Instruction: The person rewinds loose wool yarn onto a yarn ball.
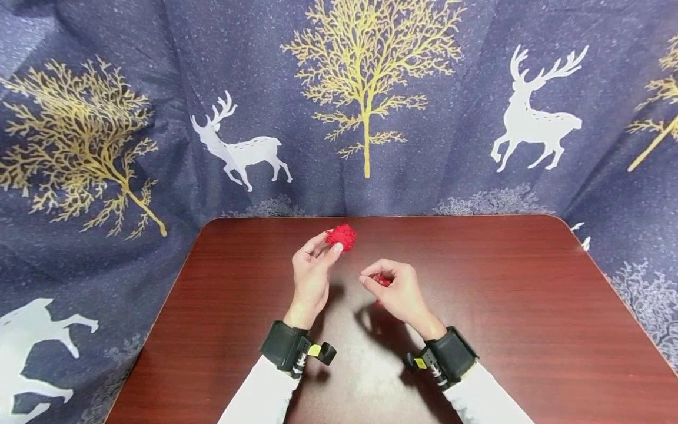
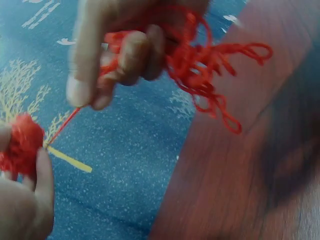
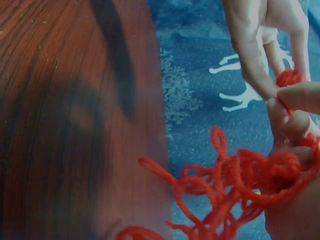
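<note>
A small ball of red yarn [image 1: 341,237] is held between the thumb and fingers of my left hand [image 1: 309,280], above the far part of the table. To its right, my right hand [image 1: 399,291] pinches a strand with thumb and index finger. In the left wrist view that yarn strand [image 2: 64,127] runs straight between the ball and the pinching fingertips. A loose tangle of red yarn loops [image 3: 235,180] is gathered in the right hand's curled other fingers and hangs out below it. Part of the tangle is hidden by the palm in the head view.
Both hands are over a reddish-brown wooden table [image 1: 508,294] with rounded far corners. A dark blue cloth [image 1: 397,165] printed with white deer and golden trees hangs behind it. A dark band with a small camera [image 1: 328,353] is strapped on each wrist.
</note>
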`<state>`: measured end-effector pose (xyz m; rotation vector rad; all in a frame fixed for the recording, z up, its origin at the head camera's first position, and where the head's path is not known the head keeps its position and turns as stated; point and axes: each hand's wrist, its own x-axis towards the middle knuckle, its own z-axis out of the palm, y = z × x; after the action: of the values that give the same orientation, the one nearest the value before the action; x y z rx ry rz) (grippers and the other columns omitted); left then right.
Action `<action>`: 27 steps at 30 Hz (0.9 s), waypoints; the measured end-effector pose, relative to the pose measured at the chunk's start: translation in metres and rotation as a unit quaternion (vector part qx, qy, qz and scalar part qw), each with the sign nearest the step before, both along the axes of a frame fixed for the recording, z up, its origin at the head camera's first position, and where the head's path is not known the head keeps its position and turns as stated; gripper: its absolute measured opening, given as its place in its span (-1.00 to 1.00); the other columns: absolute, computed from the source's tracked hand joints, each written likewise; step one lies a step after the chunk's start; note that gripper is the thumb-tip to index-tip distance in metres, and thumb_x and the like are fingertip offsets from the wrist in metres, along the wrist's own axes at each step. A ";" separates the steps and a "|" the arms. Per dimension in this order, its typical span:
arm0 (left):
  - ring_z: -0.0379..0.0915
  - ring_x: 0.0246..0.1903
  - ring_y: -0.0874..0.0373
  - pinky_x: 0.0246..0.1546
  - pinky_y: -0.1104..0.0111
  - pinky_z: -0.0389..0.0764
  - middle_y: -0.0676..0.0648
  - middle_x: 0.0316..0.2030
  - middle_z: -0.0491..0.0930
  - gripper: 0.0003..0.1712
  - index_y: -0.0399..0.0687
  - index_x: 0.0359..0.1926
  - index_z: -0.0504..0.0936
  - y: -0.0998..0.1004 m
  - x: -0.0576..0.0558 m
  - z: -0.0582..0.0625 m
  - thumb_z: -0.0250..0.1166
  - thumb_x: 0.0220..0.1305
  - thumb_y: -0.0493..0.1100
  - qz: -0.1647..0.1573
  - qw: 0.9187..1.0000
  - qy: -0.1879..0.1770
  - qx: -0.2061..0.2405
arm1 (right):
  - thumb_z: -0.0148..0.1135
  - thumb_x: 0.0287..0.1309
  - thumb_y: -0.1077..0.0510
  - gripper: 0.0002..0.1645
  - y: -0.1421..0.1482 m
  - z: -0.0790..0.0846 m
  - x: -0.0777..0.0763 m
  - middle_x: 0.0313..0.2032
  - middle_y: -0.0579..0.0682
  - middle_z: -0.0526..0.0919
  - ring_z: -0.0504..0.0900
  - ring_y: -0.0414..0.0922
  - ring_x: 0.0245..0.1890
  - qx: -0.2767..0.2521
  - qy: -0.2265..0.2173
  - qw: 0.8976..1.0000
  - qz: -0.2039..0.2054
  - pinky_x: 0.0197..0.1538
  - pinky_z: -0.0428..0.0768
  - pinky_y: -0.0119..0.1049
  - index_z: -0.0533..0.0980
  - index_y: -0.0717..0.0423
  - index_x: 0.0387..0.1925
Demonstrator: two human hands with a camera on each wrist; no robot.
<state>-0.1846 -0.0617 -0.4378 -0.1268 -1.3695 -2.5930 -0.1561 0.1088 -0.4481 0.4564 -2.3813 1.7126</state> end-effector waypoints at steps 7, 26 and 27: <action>0.65 -0.06 -0.07 0.02 0.22 0.66 -0.31 -0.07 0.65 -0.60 -0.44 0.05 0.64 0.005 0.001 -0.011 0.39 0.14 -0.52 0.101 0.975 -0.004 -0.197 | 0.43 0.10 0.35 -0.89 -0.002 0.001 0.006 -0.60 -0.16 0.63 0.56 -0.26 -0.72 0.029 0.025 0.998 0.049 -0.64 0.56 -0.37 0.71 0.09 -0.36; 0.66 -0.17 -0.04 -0.16 0.25 0.73 -0.17 -0.12 0.67 -0.60 -0.28 0.02 0.69 -0.013 0.008 -0.022 0.40 0.12 -0.49 -0.066 0.878 0.066 -0.469 | 0.45 0.13 0.33 -0.90 0.021 0.024 -0.004 -0.50 -0.02 0.71 0.46 -0.28 -0.63 -0.112 -0.025 0.993 -0.008 -0.61 0.35 -0.47 0.70 0.27 -0.28; 0.67 -0.17 -0.04 -0.13 0.23 0.73 -0.17 -0.12 0.67 -0.60 -0.28 0.02 0.69 -0.015 0.009 -0.022 0.40 0.13 -0.49 -0.084 0.877 0.069 -0.468 | 0.44 0.14 0.34 -0.90 0.022 0.025 -0.005 -0.48 -0.03 0.72 0.46 -0.29 -0.62 -0.130 -0.032 0.991 -0.013 -0.60 0.35 -0.48 0.69 0.29 -0.28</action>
<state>-0.1759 -0.0764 -0.4597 -0.5720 -2.4923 -1.7247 -0.1610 0.1308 -0.4233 0.3321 -2.1499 2.0164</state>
